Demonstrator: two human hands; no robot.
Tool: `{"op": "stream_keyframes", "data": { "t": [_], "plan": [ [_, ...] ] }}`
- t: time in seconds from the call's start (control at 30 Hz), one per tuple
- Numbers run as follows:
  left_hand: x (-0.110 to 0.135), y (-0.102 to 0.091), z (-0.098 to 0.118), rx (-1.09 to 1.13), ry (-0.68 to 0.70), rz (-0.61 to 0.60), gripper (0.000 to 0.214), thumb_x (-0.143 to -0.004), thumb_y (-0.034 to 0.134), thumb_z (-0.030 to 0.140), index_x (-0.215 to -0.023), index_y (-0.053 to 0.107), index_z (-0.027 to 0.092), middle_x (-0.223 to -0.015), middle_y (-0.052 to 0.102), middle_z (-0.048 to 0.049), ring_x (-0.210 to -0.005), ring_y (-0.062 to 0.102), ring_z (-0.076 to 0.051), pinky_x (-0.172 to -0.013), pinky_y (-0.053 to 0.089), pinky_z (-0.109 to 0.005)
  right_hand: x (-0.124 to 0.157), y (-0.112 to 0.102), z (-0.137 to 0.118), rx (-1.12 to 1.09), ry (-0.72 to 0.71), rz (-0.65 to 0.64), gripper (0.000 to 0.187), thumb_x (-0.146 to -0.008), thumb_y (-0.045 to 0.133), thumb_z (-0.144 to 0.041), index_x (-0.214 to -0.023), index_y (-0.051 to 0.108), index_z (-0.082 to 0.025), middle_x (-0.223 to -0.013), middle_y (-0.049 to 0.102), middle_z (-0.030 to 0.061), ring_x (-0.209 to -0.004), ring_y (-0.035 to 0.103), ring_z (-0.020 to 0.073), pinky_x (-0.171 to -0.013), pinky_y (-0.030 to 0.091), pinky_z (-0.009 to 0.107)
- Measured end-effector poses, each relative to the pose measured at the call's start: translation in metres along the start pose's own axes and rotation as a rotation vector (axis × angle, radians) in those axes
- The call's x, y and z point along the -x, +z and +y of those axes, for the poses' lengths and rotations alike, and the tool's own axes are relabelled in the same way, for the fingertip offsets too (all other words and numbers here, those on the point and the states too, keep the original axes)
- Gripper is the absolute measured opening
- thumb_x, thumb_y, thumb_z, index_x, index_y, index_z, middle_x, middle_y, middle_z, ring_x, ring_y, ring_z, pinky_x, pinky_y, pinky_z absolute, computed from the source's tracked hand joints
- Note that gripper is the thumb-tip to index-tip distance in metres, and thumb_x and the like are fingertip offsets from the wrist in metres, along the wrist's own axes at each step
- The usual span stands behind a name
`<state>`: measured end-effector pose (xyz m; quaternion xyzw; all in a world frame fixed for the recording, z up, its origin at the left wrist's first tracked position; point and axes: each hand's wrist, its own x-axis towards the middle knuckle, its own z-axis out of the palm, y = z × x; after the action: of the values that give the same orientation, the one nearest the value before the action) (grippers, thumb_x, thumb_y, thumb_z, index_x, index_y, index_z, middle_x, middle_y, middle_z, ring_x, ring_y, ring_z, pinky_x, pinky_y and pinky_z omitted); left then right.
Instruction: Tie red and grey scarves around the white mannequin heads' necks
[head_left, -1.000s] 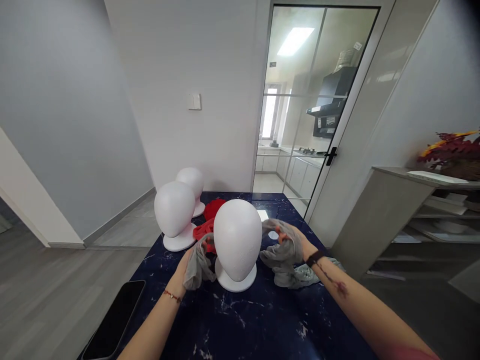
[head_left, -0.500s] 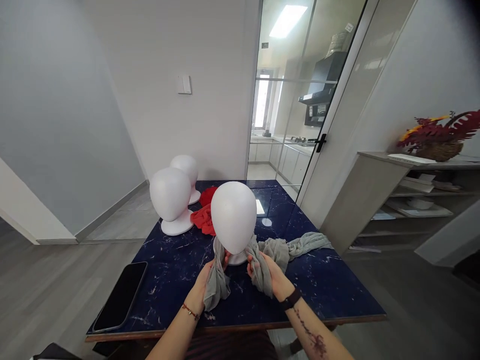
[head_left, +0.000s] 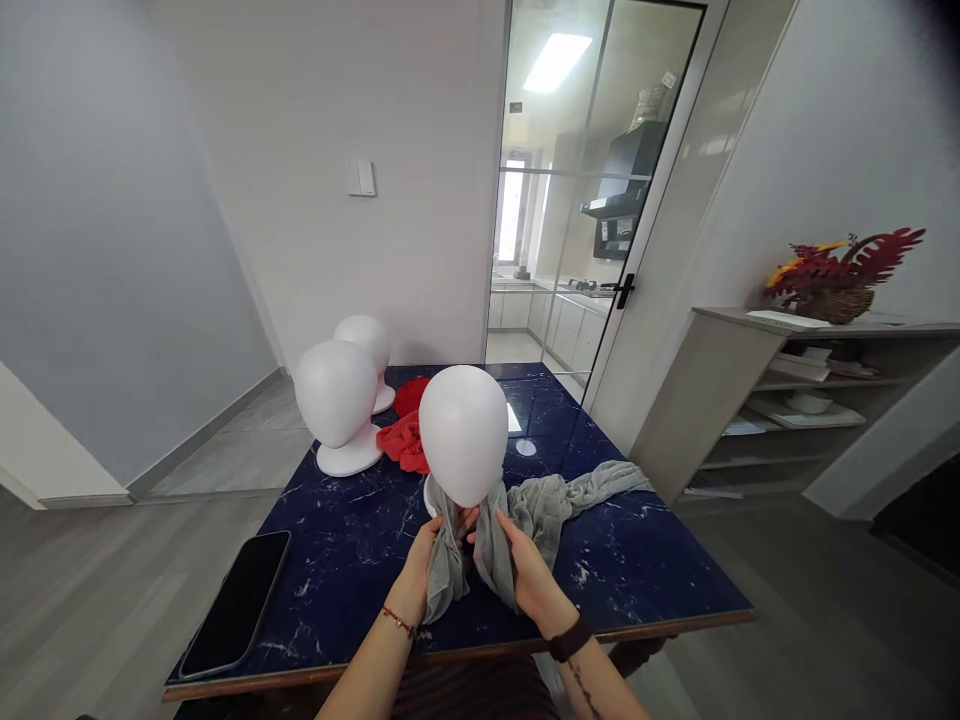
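Note:
A white foam mannequin head point(head_left: 463, 430) stands upright at the middle of the dark blue marbled table point(head_left: 352, 560). A thin grey scarf point(head_left: 547, 505) passes around its neck, and one long part trails to the right across the tabletop. Below the chin, my left hand point(head_left: 424, 560) is closed on the scarf's left side. My right hand point(head_left: 525, 565) grips the other side, close by. Both hands are near each other in front of the neck, their fingertips partly hidden by the cloth.
Two more white mannequin heads point(head_left: 336, 395) stand at the back left, beside red cloth point(head_left: 405, 440). A black phone point(head_left: 236, 603) lies at the table's left front corner. Beyond the table are a glass door point(head_left: 555, 220) and a low shelf point(head_left: 705, 400) at right.
My hands have come closer together below the chin, bringing the scarf's two sides inward. The view has shifted slightly.

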<state>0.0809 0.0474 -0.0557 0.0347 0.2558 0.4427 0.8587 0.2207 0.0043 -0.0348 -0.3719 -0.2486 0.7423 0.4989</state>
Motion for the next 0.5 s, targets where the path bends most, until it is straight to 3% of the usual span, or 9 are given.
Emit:
{"op": "stream_keyframes", "data": {
  "t": [0.1,0.2,0.33,0.4,0.5],
  "plan": [
    [0.001,0.001,-0.002,-0.014,0.006,0.023,0.025,-0.083,0.041,0.012,-0.097,0.062,0.006,-0.080,0.071,-0.0104,-0.041,0.056,-0.008,-0.035,0.040,-0.016,0.030,0.001,-0.007,0.114,0.006,0.038,0.043,-0.075,0.060,-0.052,-0.094,0.061,-0.014,-0.075,0.068,0.0064,-0.061,0.063,0.0170,-0.065,0.052,0.031],
    [0.001,0.000,-0.002,-0.022,-0.002,0.015,0.024,-0.082,0.043,0.010,-0.097,0.061,0.007,-0.083,0.072,-0.0093,-0.028,0.039,-0.002,-0.029,0.032,-0.015,0.056,-0.011,-0.009,0.352,-0.028,0.034,0.042,-0.073,0.064,-0.048,-0.101,0.060,-0.018,-0.083,0.068,0.0039,-0.077,0.064,0.0187,-0.077,0.049,0.032],
    [0.001,-0.002,-0.003,-0.008,-0.012,0.010,0.024,-0.082,0.044,0.010,-0.098,0.062,0.008,-0.084,0.072,-0.0088,-0.029,0.037,-0.002,-0.029,0.032,-0.015,0.084,-0.042,-0.005,0.927,-0.032,0.088,0.032,-0.067,0.067,-0.047,-0.076,0.062,-0.017,-0.079,0.063,0.0028,-0.079,0.057,0.0208,-0.071,0.045,0.029],
    [0.001,-0.002,-0.005,-0.009,-0.011,0.015,0.023,-0.082,0.045,0.010,-0.096,0.063,0.008,-0.082,0.072,-0.0084,-0.028,0.036,-0.002,-0.029,0.032,-0.016,0.098,-0.048,-0.007,1.140,0.015,0.031,0.032,-0.064,0.069,-0.046,-0.071,0.062,-0.016,-0.078,0.061,0.0024,-0.076,0.055,0.0199,-0.068,0.043,0.028],
    [-0.002,0.001,-0.012,-0.059,0.052,0.059,0.022,-0.080,0.047,0.009,-0.093,0.064,0.010,-0.074,0.071,-0.0058,-0.030,0.042,-0.005,-0.032,0.036,-0.017,0.116,-0.035,-0.018,1.187,-0.008,-0.193,0.027,-0.066,0.069,-0.040,-0.079,0.064,-0.017,-0.085,0.062,0.0003,-0.081,0.054,0.0178,-0.075,0.042,0.025]
  ]
}}
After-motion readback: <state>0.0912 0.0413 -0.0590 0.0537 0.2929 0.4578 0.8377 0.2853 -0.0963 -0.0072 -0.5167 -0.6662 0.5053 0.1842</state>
